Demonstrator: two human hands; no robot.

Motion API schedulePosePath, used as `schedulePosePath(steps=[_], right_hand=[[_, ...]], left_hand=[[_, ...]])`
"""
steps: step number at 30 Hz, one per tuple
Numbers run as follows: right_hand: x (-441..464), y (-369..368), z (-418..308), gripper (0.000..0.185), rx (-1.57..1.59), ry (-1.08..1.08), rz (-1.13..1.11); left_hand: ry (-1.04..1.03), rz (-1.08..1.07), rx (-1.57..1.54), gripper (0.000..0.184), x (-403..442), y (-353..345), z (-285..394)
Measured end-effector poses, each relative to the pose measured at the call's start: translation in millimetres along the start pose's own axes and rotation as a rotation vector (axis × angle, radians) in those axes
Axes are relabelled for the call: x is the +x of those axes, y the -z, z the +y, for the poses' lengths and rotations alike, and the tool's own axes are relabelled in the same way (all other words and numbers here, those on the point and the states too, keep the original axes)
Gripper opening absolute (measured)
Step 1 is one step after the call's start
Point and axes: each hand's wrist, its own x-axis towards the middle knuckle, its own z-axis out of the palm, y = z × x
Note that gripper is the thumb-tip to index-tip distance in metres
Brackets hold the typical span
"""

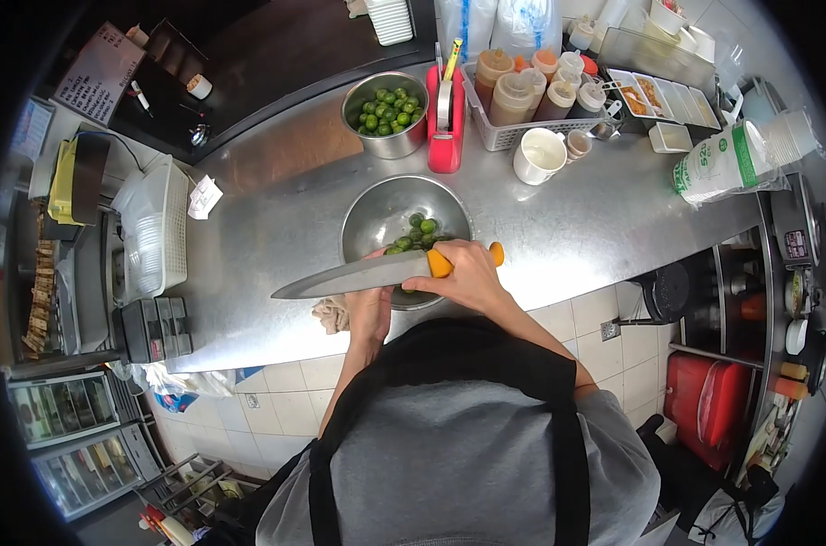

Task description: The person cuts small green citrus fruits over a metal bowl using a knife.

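Small round green citrus fruits [422, 224] lay loose in the bottom of a wide, round stainless-steel bowl [367, 214] on the shiny metal counter [249, 218], right by the person's hands, with more fruit in a deeper steel pot [390, 146] farther back. The right hand [466, 278] was closed around the orange handle of a long, pointed steel knife [349, 278], whose blade stretched leftward over the near part of the bowl. The left hand [369, 305] was close under that blade (it hid most of the fingers, so how far they were open and whether they held anything could not be told). Such closeness seemed the chief danger: a turned wrist or slipping grip could bring the edge onto the left fingers, while a knock against the rim could tip the bowl and spill fruit towards the crumpled beige cloth [331, 315]
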Motion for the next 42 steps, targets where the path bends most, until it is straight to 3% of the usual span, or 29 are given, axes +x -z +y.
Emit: schedulePosePath(steps=[7, 13, 22, 25, 28, 31, 35, 42], right_hand=[[-2, -5, 0, 0.057, 0.007, 0.041, 0.049], [-5, -10, -8, 0.065, 0.214, -0.288, -0.169], [-5, -22, -1, 0.060, 0.979, -0.368, -0.387], [-2, -22, 6, 0.061, 0.948, -0.342, -0.388], [2, -16, 7, 0.062, 0.493, -0.262, -0.171], [5, 3, -1, 0.062, 0.123, -0.227, -0.154], [2, 2, 0, 0.063, 0.044, -0.060, -0.073], [3, 3, -6, 0.065, 0.005, 0.147, 0.049]], left_hand=[[-0.096, 0.015, 0.063, 0.034, 1, 3, -2], [-0.251, 0.084, 0.269, 0.031, 1, 0, 1], [-0.423, 0.009, 0.150, 0.023, 2, -18, 3], [-0.365, 0.021, 0.141, 0.023, 0, -20, 8], [-0.251, 0.009, 0.065, 0.023, 3, -9, 7], [-0.112, 0.002, -0.013, 0.022, 1, -3, 7], [-0.033, 0.030, -0.047, 0.023, -1, -8, 8], [-0.043, -0.113, 0.019, 0.027, 0, 1, 4]])
